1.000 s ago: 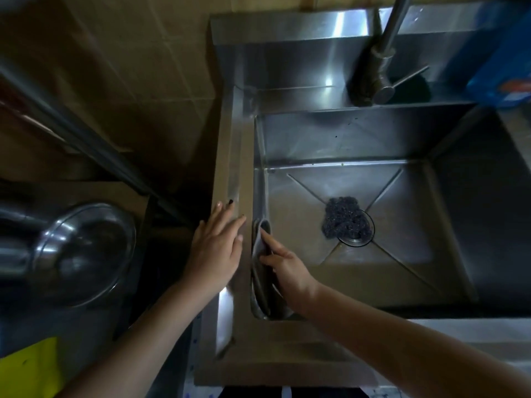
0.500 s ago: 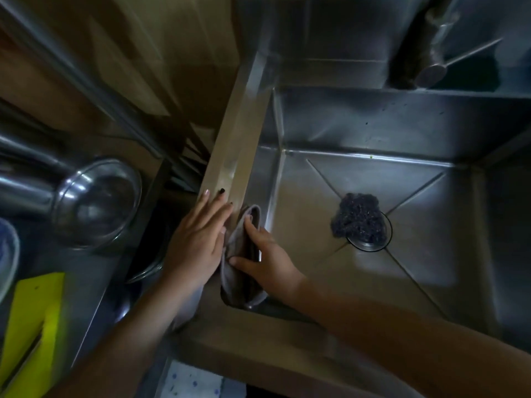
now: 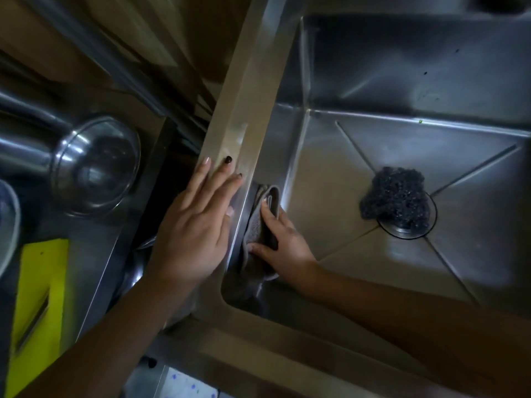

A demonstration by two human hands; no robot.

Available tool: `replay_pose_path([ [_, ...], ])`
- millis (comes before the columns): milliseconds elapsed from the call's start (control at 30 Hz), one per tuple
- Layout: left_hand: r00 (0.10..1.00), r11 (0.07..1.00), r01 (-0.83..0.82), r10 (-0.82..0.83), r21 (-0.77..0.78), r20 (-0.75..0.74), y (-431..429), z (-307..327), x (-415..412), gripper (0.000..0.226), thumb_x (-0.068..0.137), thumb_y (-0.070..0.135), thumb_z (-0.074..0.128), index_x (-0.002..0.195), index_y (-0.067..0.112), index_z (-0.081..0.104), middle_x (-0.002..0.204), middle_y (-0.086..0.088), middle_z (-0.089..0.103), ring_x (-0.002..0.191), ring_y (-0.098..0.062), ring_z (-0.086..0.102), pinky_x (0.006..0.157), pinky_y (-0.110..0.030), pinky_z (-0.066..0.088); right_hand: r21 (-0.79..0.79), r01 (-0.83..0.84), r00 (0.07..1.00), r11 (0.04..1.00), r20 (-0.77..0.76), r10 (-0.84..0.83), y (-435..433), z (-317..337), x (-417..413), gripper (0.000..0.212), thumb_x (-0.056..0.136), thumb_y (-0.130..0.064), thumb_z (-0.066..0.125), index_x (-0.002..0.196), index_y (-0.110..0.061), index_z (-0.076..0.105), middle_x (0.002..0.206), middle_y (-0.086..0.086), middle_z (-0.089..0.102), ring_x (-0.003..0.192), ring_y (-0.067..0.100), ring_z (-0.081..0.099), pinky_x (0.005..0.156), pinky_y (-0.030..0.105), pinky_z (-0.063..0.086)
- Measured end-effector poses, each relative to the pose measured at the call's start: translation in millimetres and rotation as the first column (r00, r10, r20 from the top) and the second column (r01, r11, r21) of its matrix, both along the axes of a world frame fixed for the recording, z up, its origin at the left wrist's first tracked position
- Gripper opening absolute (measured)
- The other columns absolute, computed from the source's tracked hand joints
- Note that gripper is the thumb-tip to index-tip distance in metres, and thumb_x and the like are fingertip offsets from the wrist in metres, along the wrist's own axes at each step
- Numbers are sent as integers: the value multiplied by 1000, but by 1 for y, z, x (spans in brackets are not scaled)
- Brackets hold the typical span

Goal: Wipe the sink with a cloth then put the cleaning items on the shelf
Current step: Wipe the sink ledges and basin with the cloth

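The steel sink fills the right half of the head view. My right hand is inside the basin and presses a folded grey cloth flat against the sink's left inner wall. My left hand lies flat and open on the sink's left rim, fingers pointing away from me. A dark scouring pad sits over the drain on the basin floor.
A steel bowl lies on its side on the lower surface to the left of the sink. A yellow board lies at the near left. A tiled wall is at the upper left.
The view has swung down and left, so the tap has left the frame. Both hands stay at the left rim; the right hand keeps the cloth against the inner wall.
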State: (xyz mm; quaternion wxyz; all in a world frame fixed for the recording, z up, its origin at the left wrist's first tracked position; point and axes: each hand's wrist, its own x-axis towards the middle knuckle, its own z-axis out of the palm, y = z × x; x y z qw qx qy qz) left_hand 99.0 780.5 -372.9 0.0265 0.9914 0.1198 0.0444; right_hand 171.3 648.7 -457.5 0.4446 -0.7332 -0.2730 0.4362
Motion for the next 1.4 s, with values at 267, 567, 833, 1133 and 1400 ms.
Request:
replay_pose_path([
  [267,1000,999,12,-12,37,-4,0,-1,-1,43,94,14,33,136,9,43,146,-6,37,141,-25,22,116,-33,20,-126,30,998,992,-56,-38,1,-59,7,84,85,-24,66,148,-26,10,155,3,19,139,20,25,96,8,19],
  [567,1000,999,-4,4,46,-1,-3,1,-1,44,93,12,36,136,10,43,147,-5,36,141,-22,20,115,-27,16,-141,102,983,985,-139,-122,-1,-60,0,81,85,-23,66,148,-30,16,154,-2,24,138,16,28,96,7,19],
  [833,999,999,-23,23,22,-34,-3,2,-1,45,92,15,34,137,12,41,148,-5,36,142,-21,16,113,-24,11,-82,99,985,992,-132,-109,-4,4,-15,84,80,-27,71,147,-29,20,150,-2,33,135,13,33,104,13,24],
  [1133,999,1000,-11,10,-10,-33,-2,1,-1,46,93,17,30,138,12,39,148,-5,35,142,-21,16,111,-30,17,80,39,995,996,-94,-32,-12,61,-20,93,78,-21,73,147,-27,11,151,-4,28,132,0,25,105,9,21],
  [1400,999,1000,-14,13,-3,-37,-2,1,0,46,93,18,30,138,11,39,148,-6,35,142,-22,16,111,-31,17,43,-3,1000,999,-8,3,-9,40,-21,104,75,-30,75,136,-32,-10,155,-5,20,133,-3,18,96,-5,11],
])
